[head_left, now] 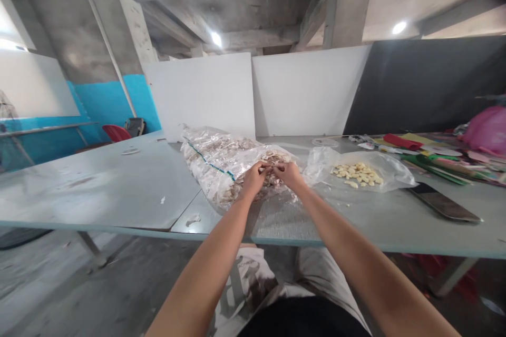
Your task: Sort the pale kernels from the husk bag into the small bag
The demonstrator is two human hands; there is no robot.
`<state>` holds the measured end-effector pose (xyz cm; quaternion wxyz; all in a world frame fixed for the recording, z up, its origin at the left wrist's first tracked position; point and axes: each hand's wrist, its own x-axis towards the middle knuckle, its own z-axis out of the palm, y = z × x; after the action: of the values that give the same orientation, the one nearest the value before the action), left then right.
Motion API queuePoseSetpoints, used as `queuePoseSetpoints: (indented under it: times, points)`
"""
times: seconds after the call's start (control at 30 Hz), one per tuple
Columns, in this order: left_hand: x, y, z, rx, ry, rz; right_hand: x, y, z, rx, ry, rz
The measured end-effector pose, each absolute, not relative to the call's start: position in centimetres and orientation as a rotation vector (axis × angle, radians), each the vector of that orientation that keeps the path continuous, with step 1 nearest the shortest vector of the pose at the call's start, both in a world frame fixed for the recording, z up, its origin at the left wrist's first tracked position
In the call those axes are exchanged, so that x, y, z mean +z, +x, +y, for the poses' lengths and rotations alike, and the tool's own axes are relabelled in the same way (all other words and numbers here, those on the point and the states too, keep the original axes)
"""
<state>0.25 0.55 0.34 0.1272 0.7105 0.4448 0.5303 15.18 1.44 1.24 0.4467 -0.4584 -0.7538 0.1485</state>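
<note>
A large clear plastic bag full of dry, pale brownish flakes lies on the grey table, a blue-green strip running along it. Over the loose flakes at its right end, both hands meet. My left hand has thumb and fingers pinched together. Fingertip to fingertip with it, my right hand is also closed in a pinch. Whatever sits between the fingers is too small and covered to make out. To the right, pale yellow pieces resembling peeled garlic cloves rest on a second clear plastic bag.
A dark smartphone lies right of the cloves. Beyond it are coloured scraps and a pink bag. White panels and a black panel stand along the far edge. Small flakes dot the tabletop.
</note>
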Motion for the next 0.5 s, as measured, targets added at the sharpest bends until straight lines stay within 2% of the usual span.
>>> queuePoseSetpoints:
  times: [0.17,0.5]
  points:
    - [0.3,0.14,0.56,1.542,2.081,1.289,1.15,15.23,1.4,0.543,-1.127,-1.822]
    - [0.16,0.16,0.74,1.473,2.183,1.277,1.49,14.95,0.83,0.227,-1.277,-1.868]
